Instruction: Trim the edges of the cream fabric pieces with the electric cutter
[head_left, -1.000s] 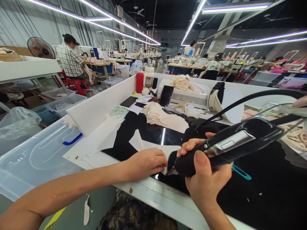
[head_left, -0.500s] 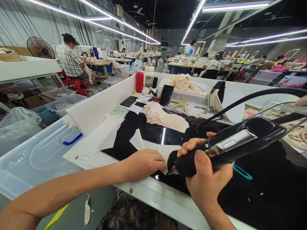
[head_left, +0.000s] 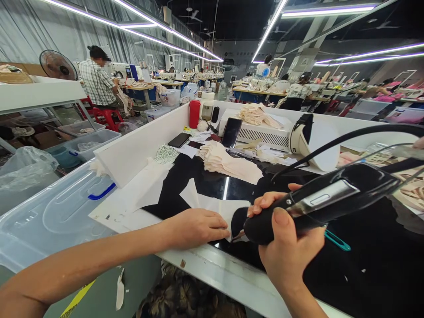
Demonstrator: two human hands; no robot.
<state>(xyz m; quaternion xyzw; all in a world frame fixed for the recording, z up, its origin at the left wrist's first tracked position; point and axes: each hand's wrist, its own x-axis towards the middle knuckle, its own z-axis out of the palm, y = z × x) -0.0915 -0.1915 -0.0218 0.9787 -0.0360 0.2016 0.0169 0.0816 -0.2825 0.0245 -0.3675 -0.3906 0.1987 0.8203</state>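
Note:
In my right hand is a black hand-held electric tool with a silver panel on its side, fingers and thumb wrapped round its body. A thick black cable and a clear tube run around its far end. The tool's low end sits close to the right edge of a thin white sheet, beside a rounded black shape. My left hand lies at the table's front edge, its bent fingers closed on the near corner of that sheet. The thumb is mostly hidden.
On the black tabletop lie a stack of cream cloth pieces, a teal clip-like tool and phones. Behind stand a red bottle and a white vented box. A lidded plastic bin adjoins the left side. Co-workers sit beyond.
The view has shifted slightly, and the fingers of my left hand have moved a little on the sheet. My right hand still grips the tool in nearly the same place.

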